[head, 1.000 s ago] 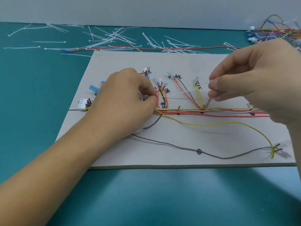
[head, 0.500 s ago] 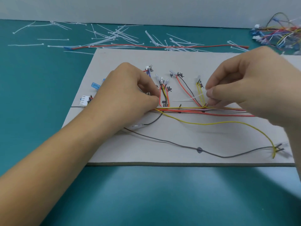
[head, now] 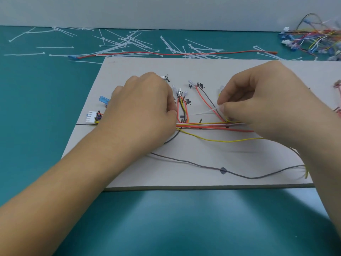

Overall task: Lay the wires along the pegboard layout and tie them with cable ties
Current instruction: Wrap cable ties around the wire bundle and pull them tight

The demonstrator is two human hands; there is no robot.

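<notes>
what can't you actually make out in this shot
All in the head view:
1. The left hand covers its own fingertips, so its grip on the wire bundle is unclear.
2. The right hand hides where the cable tie meets that bundle.
3. The handwritten labels on the board are too small to read.
4. The wire pile at top right is cut off by the frame edge.

Wire pile (head: 311, 36) cut by right edge, left hand (head: 142, 109) fingertips hidden

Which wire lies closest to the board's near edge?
The grey wire, looping loose over the dark dot; the yellow wire runs farther back, the orange bundle beyond that.
</notes>
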